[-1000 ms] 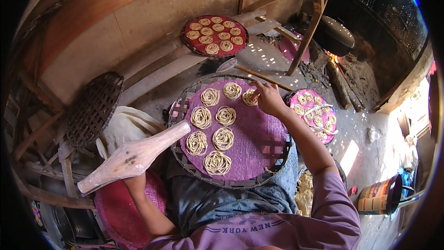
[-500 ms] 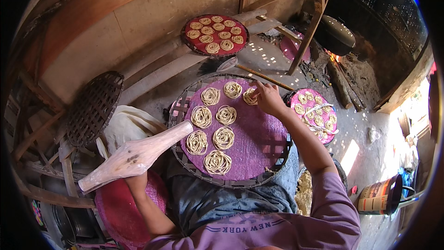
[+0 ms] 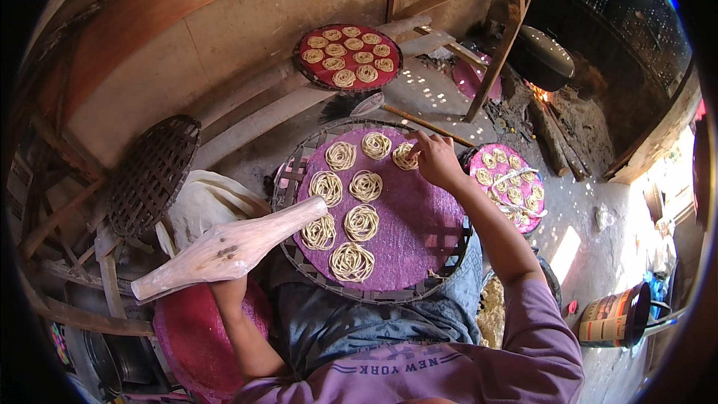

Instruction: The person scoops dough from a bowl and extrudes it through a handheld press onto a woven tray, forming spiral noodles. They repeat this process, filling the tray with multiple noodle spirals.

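Note:
My left hand (image 3: 229, 289) is closed under a pale wooden press (image 3: 224, 251) with a swollen middle and two tapered handle ends; the wood hides most of the fingers. One handle end reaches over the rim of a round woven tray (image 3: 359, 295) on my lap. A purple cloth (image 3: 411, 232) lines that tray and carries several coils of pale dough strands (image 3: 361, 222). At the tray's far right, my right hand (image 3: 436, 158) has its fingers bent down on the edge of one coil (image 3: 404, 155), partly covering it.
Another tray of coils on red cloth (image 3: 323, 73) rests on a bench at the back. A smaller tray of coils (image 3: 499, 198) stands to the right. An empty woven tray (image 3: 153, 176) leans at the left. A dark pot (image 3: 542, 56) sits over a wood fire (image 3: 540, 93).
The wooden press has shifted slightly right with my left hand, its handle end now overlapping a coil. My right hand stays at the same coil with barely any movement.

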Action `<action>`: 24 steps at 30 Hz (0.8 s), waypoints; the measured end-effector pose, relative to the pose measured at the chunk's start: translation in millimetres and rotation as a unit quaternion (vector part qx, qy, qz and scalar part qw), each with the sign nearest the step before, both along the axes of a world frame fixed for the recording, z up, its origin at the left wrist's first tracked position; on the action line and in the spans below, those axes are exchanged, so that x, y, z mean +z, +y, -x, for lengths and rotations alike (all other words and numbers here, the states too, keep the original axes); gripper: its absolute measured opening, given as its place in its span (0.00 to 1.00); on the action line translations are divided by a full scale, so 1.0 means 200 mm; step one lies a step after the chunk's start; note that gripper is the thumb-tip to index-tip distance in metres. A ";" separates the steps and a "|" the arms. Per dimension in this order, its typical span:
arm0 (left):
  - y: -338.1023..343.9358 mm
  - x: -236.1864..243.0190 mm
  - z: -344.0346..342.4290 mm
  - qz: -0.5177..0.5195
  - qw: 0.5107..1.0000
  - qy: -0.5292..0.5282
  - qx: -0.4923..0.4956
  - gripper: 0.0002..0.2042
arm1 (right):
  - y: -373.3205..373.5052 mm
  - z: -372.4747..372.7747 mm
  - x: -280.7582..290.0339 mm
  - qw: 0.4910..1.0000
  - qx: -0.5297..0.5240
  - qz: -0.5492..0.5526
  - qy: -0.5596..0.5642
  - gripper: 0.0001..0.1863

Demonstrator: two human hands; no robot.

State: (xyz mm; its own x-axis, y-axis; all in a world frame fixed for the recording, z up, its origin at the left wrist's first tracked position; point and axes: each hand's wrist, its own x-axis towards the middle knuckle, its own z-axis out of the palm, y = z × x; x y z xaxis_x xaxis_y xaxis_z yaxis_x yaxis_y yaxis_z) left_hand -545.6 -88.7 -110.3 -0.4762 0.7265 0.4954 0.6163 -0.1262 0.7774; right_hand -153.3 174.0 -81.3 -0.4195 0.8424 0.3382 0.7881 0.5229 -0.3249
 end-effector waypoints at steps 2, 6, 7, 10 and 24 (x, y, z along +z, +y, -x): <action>0.01 0.00 -0.01 -0.014 1.000 -0.006 -0.014 0.23 | 0.00 0.00 0.00 1.000 0.003 0.003 -0.002 0.25; 0.00 -0.01 -0.02 -0.007 0.999 0.043 0.003 0.23 | 0.00 0.00 0.02 1.000 0.013 0.003 0.002 0.25; 0.00 -0.01 -0.02 -0.009 0.999 0.052 0.003 0.23 | -0.01 0.01 0.02 1.000 0.006 0.019 -0.006 0.24; 0.00 -0.03 -0.03 -0.015 1.000 0.019 0.007 0.24 | -0.04 0.05 0.04 0.999 0.004 -0.017 0.032 0.24; -0.05 -0.04 -0.01 -0.010 1.000 0.012 0.003 0.21 | -0.10 0.31 -0.03 0.992 0.103 0.032 -0.059 0.15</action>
State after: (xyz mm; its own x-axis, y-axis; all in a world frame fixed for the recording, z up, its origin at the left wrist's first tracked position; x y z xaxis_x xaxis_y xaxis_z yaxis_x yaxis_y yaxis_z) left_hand -542.6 -99.3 -119.0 -0.4692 0.7135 0.5204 0.6350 -0.1370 0.7603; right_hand -214.5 154.4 -87.7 -0.6190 0.7528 0.2240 0.7012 0.6581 -0.2743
